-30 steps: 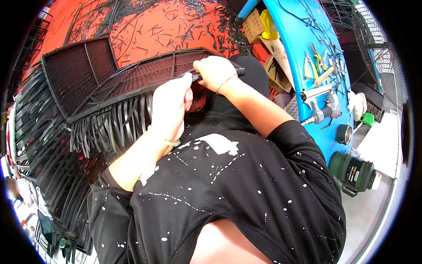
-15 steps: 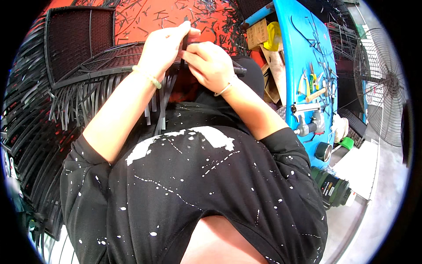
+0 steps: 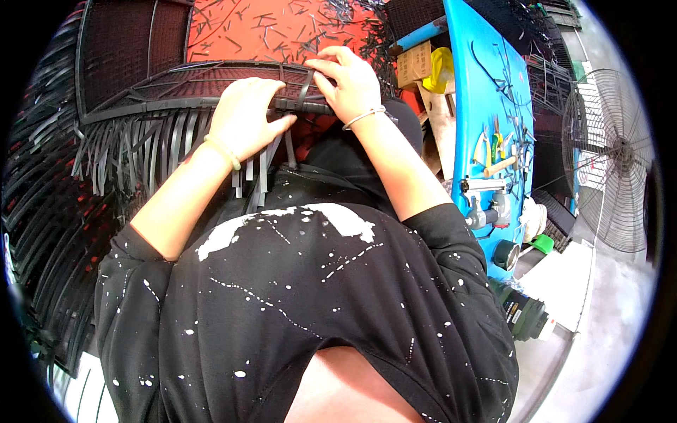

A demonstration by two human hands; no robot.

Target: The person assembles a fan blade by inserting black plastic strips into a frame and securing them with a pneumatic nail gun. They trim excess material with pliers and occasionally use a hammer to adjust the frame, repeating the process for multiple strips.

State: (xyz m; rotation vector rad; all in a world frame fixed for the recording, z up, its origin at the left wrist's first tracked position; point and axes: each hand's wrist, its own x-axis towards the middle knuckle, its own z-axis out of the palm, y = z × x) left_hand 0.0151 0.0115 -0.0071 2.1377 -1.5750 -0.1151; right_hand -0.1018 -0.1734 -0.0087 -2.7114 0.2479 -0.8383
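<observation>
A dark woven wicker piece on a black frame [image 3: 166, 106] lies across in front of me, with loose flat strips [image 3: 144, 144] hanging from its near rail. My left hand [image 3: 247, 116] rests at that rail, thumb and fingers spread apart with a gap between them. My right hand [image 3: 349, 84] is just to the right, its fingertips closed on the upper end of a dark flat strip [image 3: 305, 88] that runs down to the rail. The strip's lower end passes behind the rail and is hard to follow.
A blue table [image 3: 469, 92] on the right holds pliers [image 3: 482, 146], a hammer [image 3: 500, 167], an air tool [image 3: 493, 211] and a tape roll [image 3: 505, 254]. A large fan [image 3: 620, 151] stands beyond. Strip scraps litter the red floor [image 3: 240, 32]. A cardboard box [image 3: 415, 63] sits beside the table.
My hands have come apart and lower. The left has let go of the strip and opened near the rail; the right has shifted slightly right, holding the strip's end. The view has tilted a little.
</observation>
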